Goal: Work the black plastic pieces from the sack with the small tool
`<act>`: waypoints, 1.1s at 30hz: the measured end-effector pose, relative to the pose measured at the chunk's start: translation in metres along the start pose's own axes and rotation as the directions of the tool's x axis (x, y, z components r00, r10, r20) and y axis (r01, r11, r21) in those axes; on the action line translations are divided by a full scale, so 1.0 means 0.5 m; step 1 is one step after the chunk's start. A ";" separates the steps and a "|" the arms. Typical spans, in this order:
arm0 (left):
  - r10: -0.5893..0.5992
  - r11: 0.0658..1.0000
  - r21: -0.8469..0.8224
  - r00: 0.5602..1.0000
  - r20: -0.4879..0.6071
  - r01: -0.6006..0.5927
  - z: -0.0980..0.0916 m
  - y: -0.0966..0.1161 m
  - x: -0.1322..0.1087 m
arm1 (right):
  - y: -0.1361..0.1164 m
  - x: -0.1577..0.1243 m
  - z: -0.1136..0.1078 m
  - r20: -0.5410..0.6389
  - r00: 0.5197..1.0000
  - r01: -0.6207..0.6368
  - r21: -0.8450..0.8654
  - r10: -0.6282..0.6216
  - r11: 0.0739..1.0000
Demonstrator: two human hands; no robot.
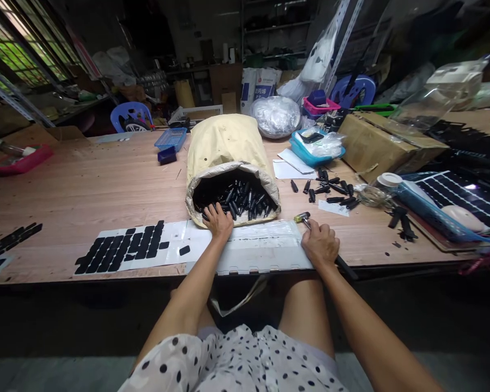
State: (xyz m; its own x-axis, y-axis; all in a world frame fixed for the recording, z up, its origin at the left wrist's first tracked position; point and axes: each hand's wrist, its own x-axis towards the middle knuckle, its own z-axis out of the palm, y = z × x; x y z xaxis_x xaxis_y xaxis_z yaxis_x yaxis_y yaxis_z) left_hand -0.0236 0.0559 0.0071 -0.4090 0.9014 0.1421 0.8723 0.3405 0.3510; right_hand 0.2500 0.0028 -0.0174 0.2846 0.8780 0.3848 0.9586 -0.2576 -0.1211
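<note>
Hammer (301,217) held in right hand (322,243) at one o'clock from spotted shirt (249,362), left hand (219,222) on rim of bag (231,142) at twelve, fingertips hidden so cannot tell if gripping black parts (250,202) inside, spill possible from a hard tug.

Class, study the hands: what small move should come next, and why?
Probably the left hand should draw out one of the black parts: it is at the open mouth of the sack holding them, while the right hand grips a hammer.
</note>
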 end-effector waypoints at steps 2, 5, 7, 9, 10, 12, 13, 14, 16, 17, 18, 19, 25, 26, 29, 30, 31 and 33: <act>0.018 0.998 -0.055 1.000 0.007 -0.017 0.011 0.001 -0.018 | 0.000 0.001 0.000 0.000 1.000 -0.001 0.004 0.001 1.000; 0.052 0.979 -0.197 0.999 0.014 -0.048 0.024 -0.009 -0.029 | 0.003 0.002 0.001 0.002 1.000 -0.002 0.006 0.002 1.000; 0.040 0.940 -0.340 0.999 0.013 -0.033 0.027 -0.027 -0.020 | 0.004 0.003 0.002 -0.005 1.000 0.000 0.008 0.000 1.000; -0.010 0.860 -0.510 1.000 0.003 0.010 0.024 -0.054 0.002 | 0.004 0.003 0.003 -0.011 1.000 0.005 0.012 -0.005 1.000; -0.050 0.808 -0.588 0.999 -0.008 0.036 0.020 -0.070 0.017 | 0.004 0.003 0.004 -0.012 1.000 0.005 0.014 -0.005 1.000; -0.139 0.714 -0.696 0.990 -0.035 0.076 0.010 -0.102 0.048 | 0.003 0.002 0.005 -0.014 1.000 0.000 0.016 0.000 1.000; -0.179 0.686 -0.722 0.983 -0.047 0.091 0.003 -0.117 0.063 | 0.002 0.002 0.006 -0.019 1.000 -0.003 0.018 0.003 1.000; -0.209 0.674 -0.732 0.976 -0.055 0.103 -0.003 -0.130 0.074 | 0.002 0.002 0.007 -0.025 1.000 -0.005 0.020 0.006 1.000; -0.229 0.696 -0.708 0.972 -0.059 0.121 -0.016 -0.147 0.087 | 0.002 0.002 0.010 -0.034 0.999 -0.006 0.025 0.007 1.000; -0.225 0.726 -0.676 0.973 -0.056 0.129 -0.022 -0.151 0.087 | 0.002 0.002 0.011 -0.035 0.999 -0.003 0.027 0.004 1.000; -0.217 0.765 -0.629 0.975 -0.049 0.139 -0.027 -0.152 0.083 | 0.002 0.002 0.012 -0.035 0.999 -0.001 0.028 0.002 1.000; -0.211 0.809 -0.567 0.977 -0.037 0.153 -0.032 -0.151 0.077 | 0.003 0.002 0.013 -0.033 0.999 0.000 0.028 0.001 1.000; -0.262 0.946 -0.180 0.963 0.068 0.270 -0.054 -0.119 0.045 | 0.002 0.002 0.012 -0.027 1.000 -0.001 0.025 0.002 1.000; -0.274 0.947 -0.151 0.958 0.081 0.283 -0.056 -0.115 0.047 | 0.002 0.002 0.011 -0.024 1.000 -0.003 0.024 0.003 1.000; -0.284 0.942 -0.158 0.954 0.095 0.296 -0.056 -0.113 0.060 | 0.001 0.003 0.010 -0.012 1.000 -0.005 0.023 0.006 1.000; -0.284 0.935 -0.190 0.954 0.096 0.298 -0.053 -0.114 0.064 | 0.001 0.003 0.010 -0.010 1.000 -0.006 0.023 0.006 1.000; -0.284 0.925 -0.233 0.954 0.099 0.300 -0.049 -0.117 0.068 | 0.001 0.003 0.010 -0.010 1.000 -0.005 0.023 0.006 1.000; -0.277 0.892 -0.342 0.956 0.100 0.295 -0.040 -0.122 0.072 | 0.001 0.003 0.010 -0.008 1.000 -0.006 0.024 0.006 1.000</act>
State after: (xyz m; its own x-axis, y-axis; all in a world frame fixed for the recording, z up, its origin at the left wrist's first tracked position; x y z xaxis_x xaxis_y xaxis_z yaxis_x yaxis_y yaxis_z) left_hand -0.0968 0.0621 0.0092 -0.6059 0.7936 -0.0544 0.5661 0.4783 0.6714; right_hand 0.2509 0.0060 -0.0215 0.2904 0.8731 0.3916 0.9565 -0.2528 -0.1455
